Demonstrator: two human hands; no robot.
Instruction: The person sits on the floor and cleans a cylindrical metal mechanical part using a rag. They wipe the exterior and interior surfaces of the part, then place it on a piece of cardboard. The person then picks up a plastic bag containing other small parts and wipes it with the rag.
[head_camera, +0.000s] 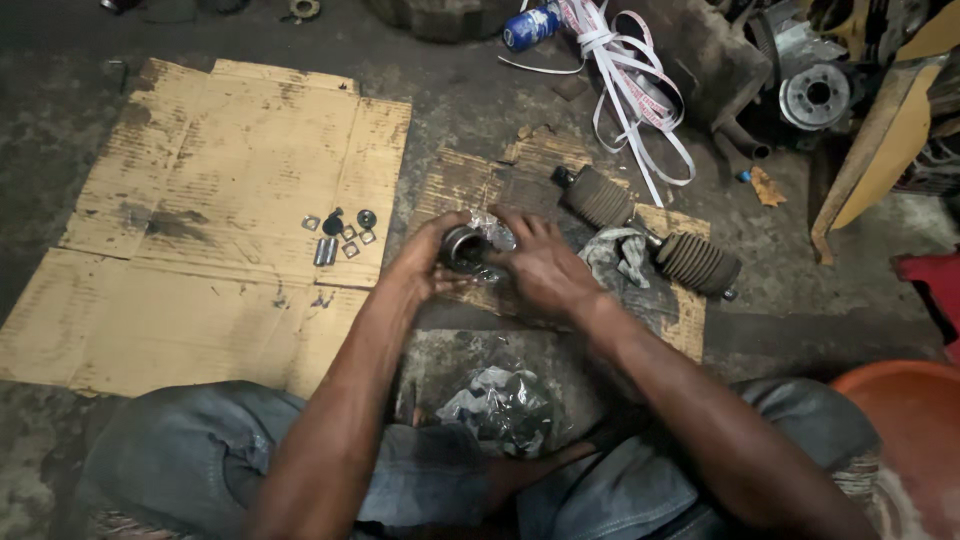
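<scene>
My left hand (425, 262) holds a dark round metal joint part (464, 247) with an open cup-like mouth, low over a piece of cardboard. My right hand (545, 265) covers it from the right, fingers on its top and on a bit of clear crinkled plastic (497, 234) around it. Just right of my hands lie a grey rag (612, 252) and two black ribbed rubber boots (600, 197) (698, 263) on a shaft. A crumpled plastic bag (503, 405) rests between my knees.
A large flattened cardboard sheet (200, 220) lies at left, with several small nuts, washers and a short metal sleeve (338, 235) on it. White strapping (625, 80), a blue can (528, 27) and metal car parts (815, 95) sit at the back. An orange basin (900, 410) is at right.
</scene>
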